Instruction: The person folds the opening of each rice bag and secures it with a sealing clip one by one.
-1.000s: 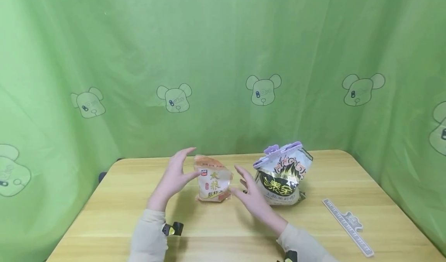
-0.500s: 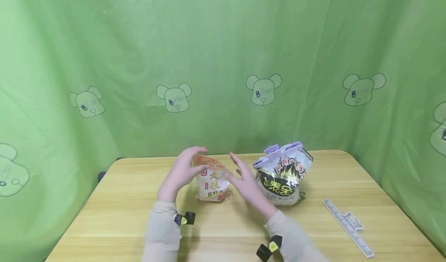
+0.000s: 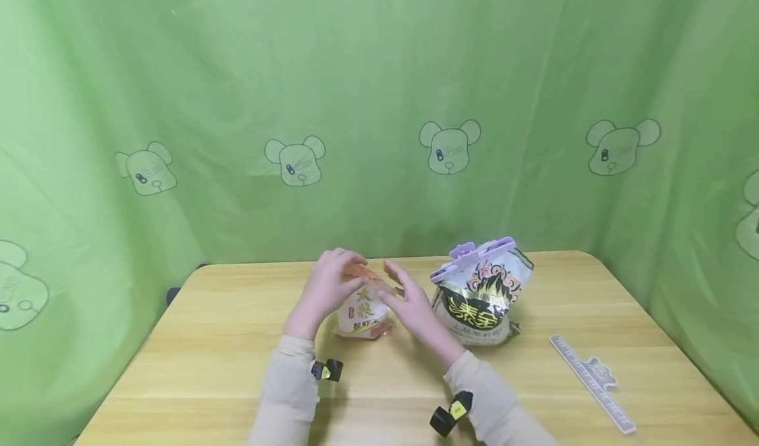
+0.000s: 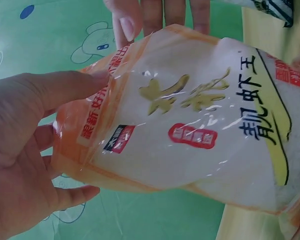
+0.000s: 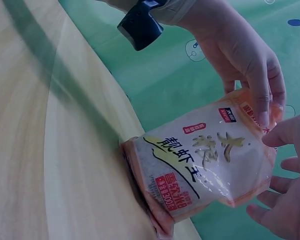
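In the apparent gripping step, the bag (image 3: 364,314), upright on the worktop (image 3: 225,360), is pinched at its top by the left hand (image 3: 329,284); a matching pinch seems required next of the loosely spread right hand (image 3: 413,303).

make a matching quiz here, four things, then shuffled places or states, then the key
1. white-and-orange plastic bag
2. black-and-white plastic bag
3. long purple plastic clip
4. grey ruler-shaped plastic strip

A. flat on the pale wooden table
B. clamped along its top edge
C. between left hand and right hand
D. gripping a bag's top

1-C, 2-B, 3-D, 4-A
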A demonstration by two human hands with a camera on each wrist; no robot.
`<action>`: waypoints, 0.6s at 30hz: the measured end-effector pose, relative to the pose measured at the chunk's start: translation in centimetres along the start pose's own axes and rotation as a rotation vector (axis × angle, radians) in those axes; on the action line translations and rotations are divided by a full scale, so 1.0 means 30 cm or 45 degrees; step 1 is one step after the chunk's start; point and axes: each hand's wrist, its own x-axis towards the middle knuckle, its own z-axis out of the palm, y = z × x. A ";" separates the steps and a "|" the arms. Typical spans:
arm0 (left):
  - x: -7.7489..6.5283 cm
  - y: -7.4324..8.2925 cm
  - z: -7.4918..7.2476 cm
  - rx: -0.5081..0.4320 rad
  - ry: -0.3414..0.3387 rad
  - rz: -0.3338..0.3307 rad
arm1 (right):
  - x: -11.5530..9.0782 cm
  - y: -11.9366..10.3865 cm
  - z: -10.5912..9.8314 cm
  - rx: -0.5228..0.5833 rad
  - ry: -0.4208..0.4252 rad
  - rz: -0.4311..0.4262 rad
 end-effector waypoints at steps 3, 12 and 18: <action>0.004 0.006 0.004 0.035 0.030 0.000 | 0.001 0.003 0.007 -0.003 -0.008 0.036; 0.007 0.015 0.023 0.084 0.096 -0.027 | -0.007 -0.003 0.017 -0.027 0.005 0.071; 0.008 0.011 0.027 0.084 0.094 -0.049 | -0.005 -0.006 0.020 -0.002 0.031 0.089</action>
